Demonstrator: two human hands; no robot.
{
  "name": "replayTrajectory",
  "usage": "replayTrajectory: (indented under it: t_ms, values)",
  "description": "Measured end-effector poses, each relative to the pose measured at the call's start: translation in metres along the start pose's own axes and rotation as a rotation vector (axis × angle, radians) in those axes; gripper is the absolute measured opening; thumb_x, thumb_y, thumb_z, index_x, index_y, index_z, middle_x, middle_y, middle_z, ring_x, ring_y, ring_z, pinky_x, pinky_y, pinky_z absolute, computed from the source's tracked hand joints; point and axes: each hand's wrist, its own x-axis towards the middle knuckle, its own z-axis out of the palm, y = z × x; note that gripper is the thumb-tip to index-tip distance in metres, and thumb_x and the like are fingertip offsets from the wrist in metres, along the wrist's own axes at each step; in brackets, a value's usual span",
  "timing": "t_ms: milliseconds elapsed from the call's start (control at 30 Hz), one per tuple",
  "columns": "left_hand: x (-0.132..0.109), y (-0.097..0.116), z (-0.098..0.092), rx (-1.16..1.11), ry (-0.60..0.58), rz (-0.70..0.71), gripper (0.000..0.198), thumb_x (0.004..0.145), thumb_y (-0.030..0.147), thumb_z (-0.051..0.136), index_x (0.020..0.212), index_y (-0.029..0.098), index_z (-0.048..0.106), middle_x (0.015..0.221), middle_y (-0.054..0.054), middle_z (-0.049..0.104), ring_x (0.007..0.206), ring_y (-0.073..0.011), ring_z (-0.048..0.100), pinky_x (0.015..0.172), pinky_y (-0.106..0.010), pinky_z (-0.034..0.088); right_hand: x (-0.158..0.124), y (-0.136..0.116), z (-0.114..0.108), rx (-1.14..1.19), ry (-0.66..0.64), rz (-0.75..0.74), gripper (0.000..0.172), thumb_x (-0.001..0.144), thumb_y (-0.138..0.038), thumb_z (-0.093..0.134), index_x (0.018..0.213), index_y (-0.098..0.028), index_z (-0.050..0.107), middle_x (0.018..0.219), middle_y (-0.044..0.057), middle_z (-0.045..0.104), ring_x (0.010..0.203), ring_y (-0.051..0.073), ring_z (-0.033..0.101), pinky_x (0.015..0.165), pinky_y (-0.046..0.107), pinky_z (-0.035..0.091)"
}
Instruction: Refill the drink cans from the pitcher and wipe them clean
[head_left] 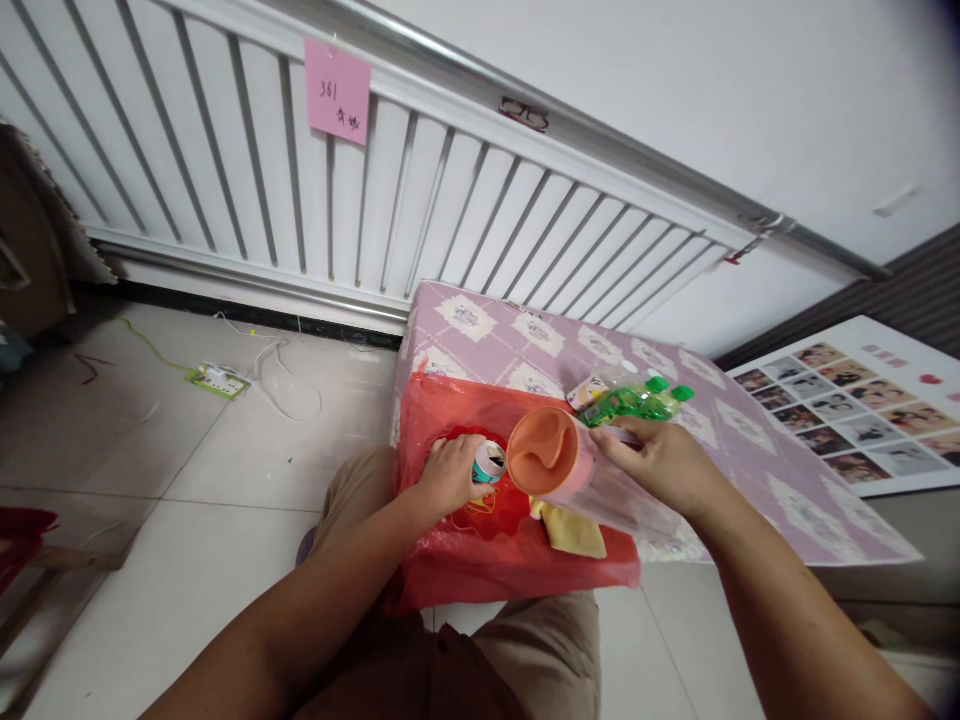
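Note:
My left hand (452, 474) is wrapped round a small green can (489, 462) with a silver top and an opening in it. The can is over a red scalloped tray (495, 518) on a red plastic sheet (525, 572). In my right hand (660, 462) is the handle of a clear pitcher (626, 495) with an orange lid (543, 450). The pitcher is tilted, its lid facing the can and very near it. A folded yellow cloth (576, 532) lies on the red sheet below the pitcher.
Green-capped bottles (637, 400) and a patterned cup (587, 392) lie beyond the pitcher on the purple patterned cloth (757, 440). Behind stands a white radiator (375, 200) bearing a pink note (337, 90). A photo board (862, 405) is at right; a power strip (217, 380) lies on the floor.

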Motion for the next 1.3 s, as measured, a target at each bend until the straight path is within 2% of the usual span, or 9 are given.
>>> replayTrajectory:
  t_ms: [100,400,833,1300]
  values:
    - [-0.0006,0.0001,0.0,0.002,0.004,0.002,0.057,0.074,0.038,0.079,0.122,0.026,0.05,0.123,-0.006,0.065,0.117,-0.027,0.059,0.102,-0.041,0.039,-0.0001,-0.0003,-0.0002,-0.008,-0.055,-0.001,0.04,0.082,-0.055,0.055,0.064,-0.02,0.063,0.049,-0.003,0.05,0.048,0.014,0.045,0.048,0.028,0.031]
    - [-0.0007,-0.0003,0.0003,0.0,0.008,0.005,0.057,0.074,0.036,0.08,0.121,0.026,0.05,0.122,-0.006,0.065,0.116,-0.0277,0.06,0.101,-0.042,0.04,0.0007,0.0017,-0.0001,-0.05,-0.092,0.06,0.043,0.082,-0.058,0.052,0.063,-0.02,0.06,0.051,-0.003,0.047,0.05,0.013,0.043,0.048,0.028,0.031]
    - [-0.0008,-0.0004,-0.0006,-0.003,-0.004,0.008,0.058,0.074,0.035,0.08,0.122,0.025,0.049,0.124,-0.006,0.065,0.119,-0.0283,0.059,0.103,-0.043,0.039,0.0012,-0.003,-0.0037,-0.067,-0.097,0.023,0.045,0.084,-0.057,0.05,0.058,-0.021,0.056,0.05,-0.003,0.043,0.049,0.012,0.04,0.048,0.028,0.03]
    - [-0.0011,-0.0009,-0.0011,-0.011,-0.013,0.002,0.06,0.074,0.035,0.08,0.124,0.026,0.048,0.125,-0.006,0.064,0.119,-0.0276,0.059,0.103,-0.042,0.039,0.0004,-0.0061,-0.0061,-0.075,-0.114,0.07,0.046,0.082,-0.062,0.049,0.06,-0.022,0.055,0.05,-0.003,0.043,0.049,0.013,0.04,0.049,0.029,0.032]
